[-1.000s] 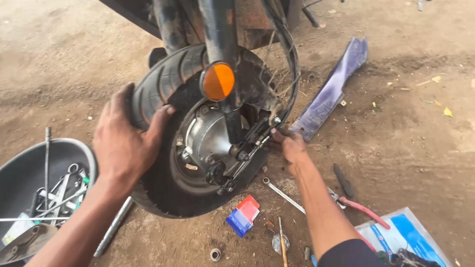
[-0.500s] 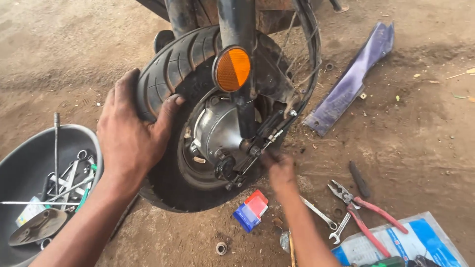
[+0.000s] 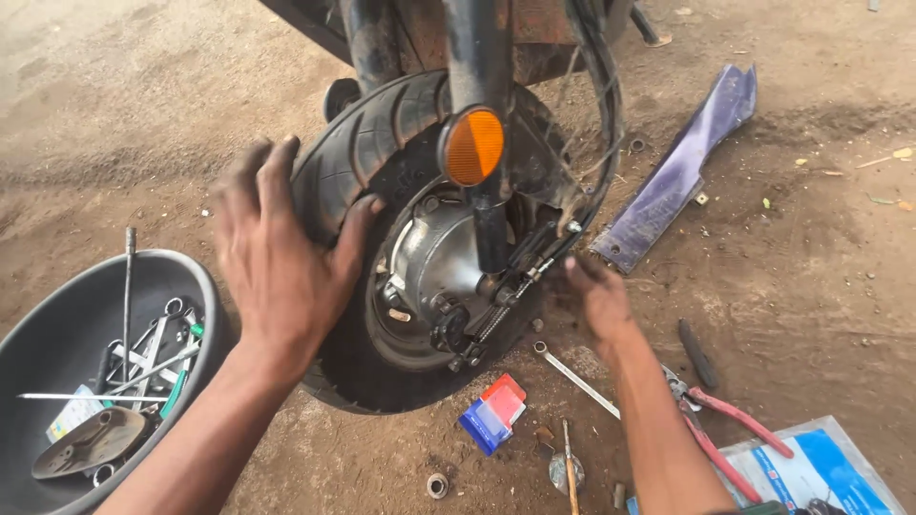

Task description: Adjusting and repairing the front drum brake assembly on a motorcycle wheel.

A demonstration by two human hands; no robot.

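A small scooter wheel with a black tyre (image 3: 353,162) and a grey metal hub (image 3: 434,257) stands on the dirt, held in a dark fork leg (image 3: 491,229) that carries a round orange reflector (image 3: 472,145). My left hand (image 3: 277,257) lies flat on the tyre's left side, fingers spread and blurred, thumb against the sidewall. My right hand (image 3: 599,300) is at the wheel's lower right, its fingertips at the end of the brake rod and spring (image 3: 506,300). What the fingers hold there is hidden.
A dark basin (image 3: 29,334) with several spanners sits at the left. On the ground lie a spanner (image 3: 572,377), red-handled pliers (image 3: 725,415), a red and blue box (image 3: 493,412), a screwdriver (image 3: 570,467), a purple body panel (image 3: 677,181) and a blue-white packet (image 3: 811,467).
My left hand has loosened from gripping the tyre to a spread, moving hand. My right hand dropped below the brake rod, then came back up to its end. The view shifted slightly.
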